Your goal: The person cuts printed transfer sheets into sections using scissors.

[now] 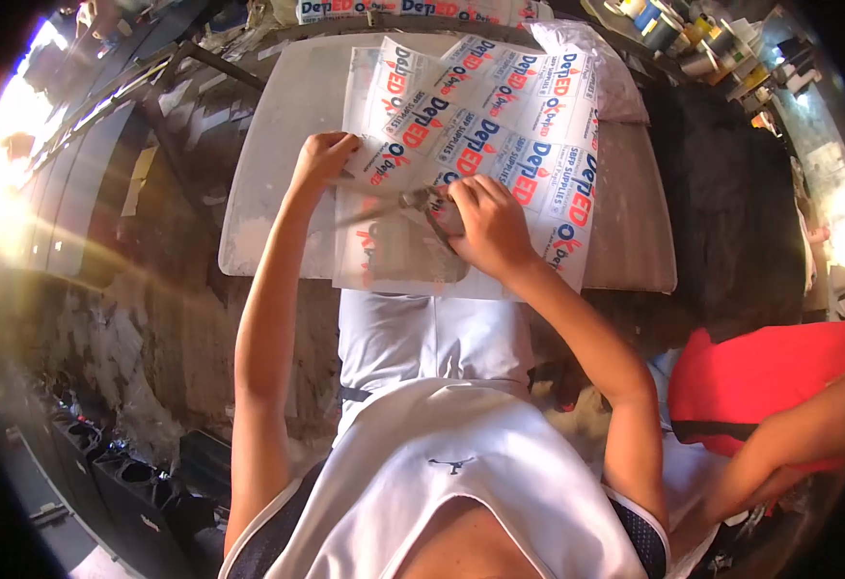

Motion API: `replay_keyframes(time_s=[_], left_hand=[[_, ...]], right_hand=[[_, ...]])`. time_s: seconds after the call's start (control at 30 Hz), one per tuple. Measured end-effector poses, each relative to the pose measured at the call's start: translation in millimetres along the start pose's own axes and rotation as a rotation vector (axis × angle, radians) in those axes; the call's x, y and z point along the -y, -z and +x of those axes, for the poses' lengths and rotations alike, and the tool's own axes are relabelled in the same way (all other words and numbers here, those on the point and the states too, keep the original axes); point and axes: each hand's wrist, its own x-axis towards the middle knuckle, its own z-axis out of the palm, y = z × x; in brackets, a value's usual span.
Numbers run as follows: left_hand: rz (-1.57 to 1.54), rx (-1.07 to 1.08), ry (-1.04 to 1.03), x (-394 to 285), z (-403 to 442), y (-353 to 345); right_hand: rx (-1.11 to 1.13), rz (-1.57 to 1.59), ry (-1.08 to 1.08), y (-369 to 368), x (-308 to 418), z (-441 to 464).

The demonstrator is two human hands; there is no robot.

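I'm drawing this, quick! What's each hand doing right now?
Left hand: closed, apparently pinching the edge of the printed sheet.
Right hand: closed, holding the scissors by the handles.

Glare floods the left, scissors [411,200] blur, edges bend into black.

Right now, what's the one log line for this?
left hand: pinching plastic | right hand: holding open scissors | plastic: on board
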Motion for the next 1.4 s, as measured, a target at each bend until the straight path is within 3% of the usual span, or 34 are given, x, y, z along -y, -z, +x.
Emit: replay_keyframes(time_s=[0.07, 0.1, 0.13, 0.2, 0.27, 0.4, 0.53, 0.6, 0.63, 0.73, 0.77, 0.83, 0.93, 1.03, 1.13, 1.4], left_hand=[[-0.229, 0.192, -0.068, 13.4, 4.5, 5.9], [-0.132, 0.240, -0.167, 12.7, 5.3, 9.0], [-0.130, 0.237, -0.177, 11.9, 5.5, 8.2], [-0.239, 0.224, 0.007, 14.3, 10.2, 4.9], [-0.311, 0.247, -0.010, 18.4, 12.0, 8.4], [-0.080, 0.108, -0.064, 3.9, 1.7, 5.3], [0.003, -0.078, -0.089, 8.4, -11.7, -7.8], [0.089, -0.216, -0.234, 12.7, -13.1, -15.6], [0.080, -0.214, -0.226, 14.5, -13.3, -17.9], [0.074, -0.249, -0.220, 15.2, -13.0, -18.4], [0.078, -0.260, -0.215, 14.9, -13.7, -19.1], [0.086, -0.271, -0.209, 15.5, -14.1, -19.6], [0.105, -0.275, -0.211, 15.9, -16.0, -21.2], [0.105, -0.264, -0.177, 12.1, -18.2, -20.7], [0.130, -0.327, -0.272, 14.5, -20.8, -20.2], [0.111, -0.279, -0.231, 8.6, -19.4, -14.3]], right_hand=[[0.007, 0.026, -0.089, -15.2, 7.6, 25.2], [-0.004, 0.025, -0.088, -25.5, 13.1, 36.8], [-0.077, 0.095, -0.100, -37.5, 18.1, 48.1], [-0.160, 0.159, -0.098, -52.2, 24.9, 64.3], [-0.170, 0.133, -0.060, -63.0, 32.6, 71.2], [-0.318, 0.023, -0.117, -61.1, 24.1, 74.6], [-0.632, -0.080, -0.268, 24.6, -23.7, 61.2], [-0.805, -0.095, -0.342, 99.9, -41.3, 47.0], [-0.929, -0.305, -0.374, 130.4, -61.2, 34.8], [-1.228, -0.372, -0.550, 207.9, -120.4, -19.4], [-1.276, -0.570, -0.583, 227.3, -148.0, -45.6], [-1.386, -0.593, -0.707, 250.4, -175.4, -85.9], [-1.467, -0.817, -0.926, 260.5, -200.0, -127.5], [-1.558, -0.796, -0.994, 260.5, -201.2, -146.3], [-1.539, -0.895, -1.055, 258.5, -200.1, -168.2], [-1.456, -0.829, -1.024, 257.7, -180.6, -183.9]])
